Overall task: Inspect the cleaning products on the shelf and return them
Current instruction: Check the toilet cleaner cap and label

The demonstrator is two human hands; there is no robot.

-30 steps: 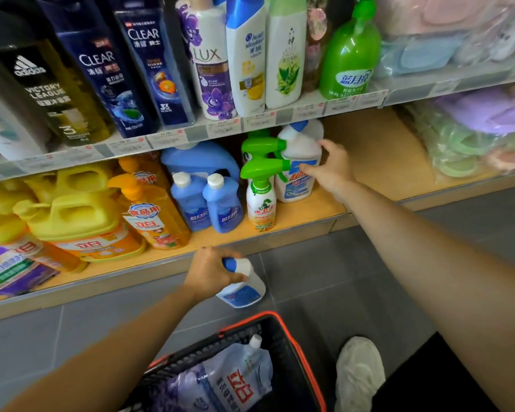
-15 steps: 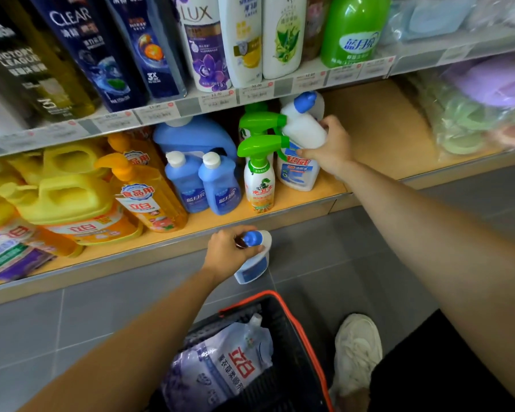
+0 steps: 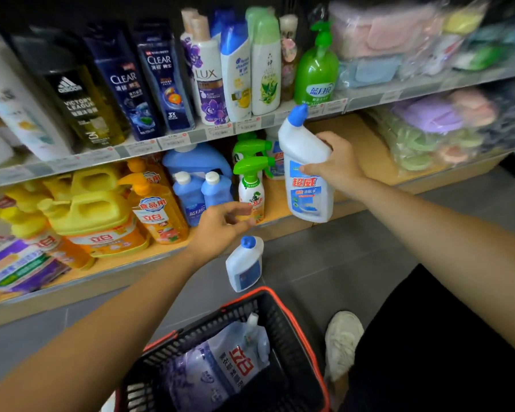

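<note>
My right hand [image 3: 338, 162] grips a tall white toilet-cleaner bottle [image 3: 306, 188] with a blue angled cap, held upright in front of the lower shelf [image 3: 369, 135], clear of the board. My left hand [image 3: 220, 226] hovers with loose, spread fingers and holds nothing. Just below it is a smaller white bottle with a blue cap [image 3: 244, 267], slightly tilted over the grey floor; I cannot tell whether it stands on the floor or is in the air. Another white bottle of the same kind stays on the shelf behind the green sprayers.
Green-trigger spray bottles [image 3: 252, 181], blue bottles [image 3: 191, 196] and yellow jugs [image 3: 92, 203] fill the lower shelf's left. Shampoo bottles line the upper shelf [image 3: 173, 142]. A black basket with a red rim [image 3: 280, 295] holds a detergent pouch [image 3: 229, 361]. My white shoe [image 3: 342, 340] is beside it.
My right hand has lifted the tall white bottle off the shelf toward me. My left hand has let go of the small bottle and risen above it with its fingers spread.
</note>
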